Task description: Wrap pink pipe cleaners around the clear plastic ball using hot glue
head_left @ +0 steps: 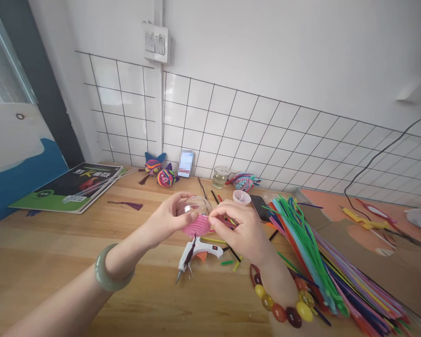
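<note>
My left hand (173, 216) is closed around a clear plastic ball (198, 204) whose lower part is covered in rows of pink pipe cleaner (196, 226). The fingers and thumb of my right hand (240, 229) pinch at the right edge of the pink rows; they seem to hold the pipe cleaner's end, which is mostly hidden. From the ball's underside hangs a dark purple tassel (189, 252). A white hot glue gun (206, 249) lies on the table just below, its nozzle towards me. Cut pipe cleaner pieces (227, 263) are scattered around it.
A large bundle of coloured pipe cleaners (312, 257) fills the right side. Along the back stand wrapped fish-like figures (166, 176), a phone (185, 164), a glass jar (220, 177) and a small pink cup (242, 197). Books (73, 185) and another tassel (128, 205) lie left; yellow-handled pliers (365, 219) lie right.
</note>
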A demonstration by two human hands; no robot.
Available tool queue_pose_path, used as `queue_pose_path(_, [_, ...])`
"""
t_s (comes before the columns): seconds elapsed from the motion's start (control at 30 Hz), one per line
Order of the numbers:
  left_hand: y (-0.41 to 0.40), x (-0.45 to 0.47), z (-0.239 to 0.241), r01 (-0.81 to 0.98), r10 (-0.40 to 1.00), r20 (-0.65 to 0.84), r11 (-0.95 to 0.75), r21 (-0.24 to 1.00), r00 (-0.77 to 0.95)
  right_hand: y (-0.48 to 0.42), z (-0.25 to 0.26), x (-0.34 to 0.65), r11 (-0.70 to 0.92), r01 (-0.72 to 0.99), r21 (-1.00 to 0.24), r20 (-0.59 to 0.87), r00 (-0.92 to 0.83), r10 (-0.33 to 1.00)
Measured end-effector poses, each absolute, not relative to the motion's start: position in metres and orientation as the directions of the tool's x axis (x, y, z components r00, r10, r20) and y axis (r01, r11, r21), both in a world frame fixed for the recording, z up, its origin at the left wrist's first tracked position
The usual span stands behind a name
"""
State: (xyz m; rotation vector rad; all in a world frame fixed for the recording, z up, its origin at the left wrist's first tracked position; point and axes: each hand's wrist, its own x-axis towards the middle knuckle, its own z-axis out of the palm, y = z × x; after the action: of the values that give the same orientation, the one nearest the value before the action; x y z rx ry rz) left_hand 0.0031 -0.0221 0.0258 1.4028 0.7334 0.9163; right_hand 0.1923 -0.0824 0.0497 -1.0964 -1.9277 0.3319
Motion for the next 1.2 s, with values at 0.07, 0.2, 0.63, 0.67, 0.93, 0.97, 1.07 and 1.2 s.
queue_pose_path(0.07, [-0.0223, 0.0029, 0.0256, -0.108, 0.866, 0.109, -0.064, 0.992, 0.489, -0.0823, 0.05, 0.1921, 0.577, 0.565, -0.59, 0.557, -0.232, 0.797])
queue_pose_path(0.2, [-0.0225, 0.0022, 0.0253, -0.126, 0.859, 0.132, -0.079, 0.989, 0.495, -0.0824, 0.0504, 0.1921, 0.584, 0.566, -0.583, 0.559, -0.243, 0.793])
queue_pose_path(0.63, [-0.0202, 0.0027, 0.0208, -0.145, 0.859, 0.15, -0.09, 0.985, 0.49, -0.0845, 0.0523, 0.1906, 0.584, 0.559, -0.588, 0.563, -0.235, 0.792])
queue_pose_path(0.67, [-0.0199, 0.0025, 0.0204, -0.147, 0.86, 0.153, -0.092, 0.985, 0.486, -0.0845, 0.0524, 0.1904, 0.588, 0.56, -0.584, 0.567, -0.237, 0.789])
queue_pose_path(0.93, [-0.0182, 0.003, 0.0182, -0.191, 0.856, 0.192, -0.111, 0.975, 0.479, -0.0849, 0.0523, 0.1895, 0.584, 0.565, -0.583, 0.567, -0.232, 0.79])
queue_pose_path(0.97, [-0.018, 0.003, 0.018, -0.195, 0.855, 0.188, -0.104, 0.975, 0.483, -0.0849, 0.0523, 0.1896, 0.584, 0.56, -0.588, 0.566, -0.231, 0.791])
queue_pose_path(1.07, [-0.0173, 0.0029, 0.0174, -0.201, 0.853, 0.185, -0.097, 0.975, 0.487, -0.0847, 0.0522, 0.1899, 0.577, 0.553, -0.601, 0.557, -0.228, 0.798])
queue_pose_path(1.2, [-0.0161, 0.0028, 0.0165, -0.205, 0.851, 0.19, -0.1, 0.974, 0.489, -0.0851, 0.0519, 0.1893, 0.563, 0.555, -0.612, 0.55, -0.213, 0.807])
